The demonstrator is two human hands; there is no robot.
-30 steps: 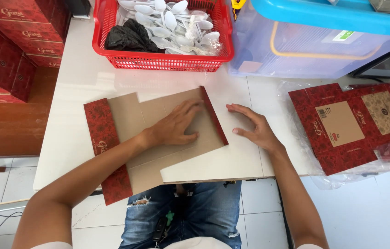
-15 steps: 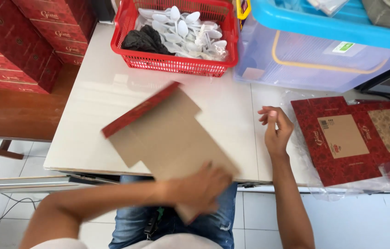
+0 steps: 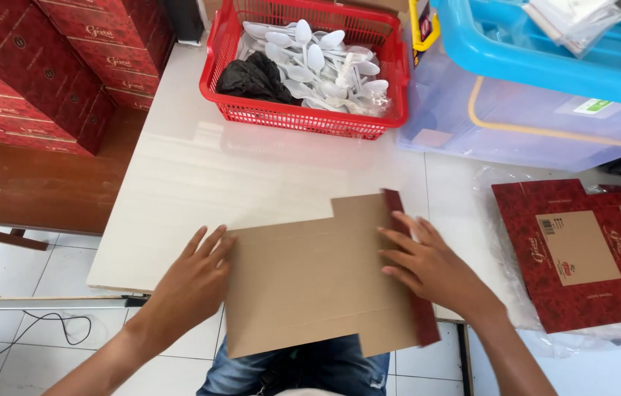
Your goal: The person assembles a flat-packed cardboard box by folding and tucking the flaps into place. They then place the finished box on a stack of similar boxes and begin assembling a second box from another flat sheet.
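From the head camera, the flat cardboard sheet (image 3: 318, 282) lay brown side up at the near edge of the white desk (image 3: 251, 176), its lower part hanging past the edge over the person's lap. The left hand (image 3: 194, 282) pressed flat on the sheet's left edge, fingers spread, nothing gripped. The right hand (image 3: 431, 264) lay flat too, its fingers on the dark red flap (image 3: 407, 271) along the right side; neither grip was clenched. To my eye this was the folding step, and the next move would call for creasing that red flap inward along its score while the left hand kept the sheet from sliding.

Half a second before, the sheet was lifted and tilted in the left hand with the right hand off it; it had since been laid down, both palms on it. The red basket (image 3: 303, 117) of white spoons (image 3: 325, 62) and the stack of printed red blanks (image 3: 582, 257) to the right were in place as before.
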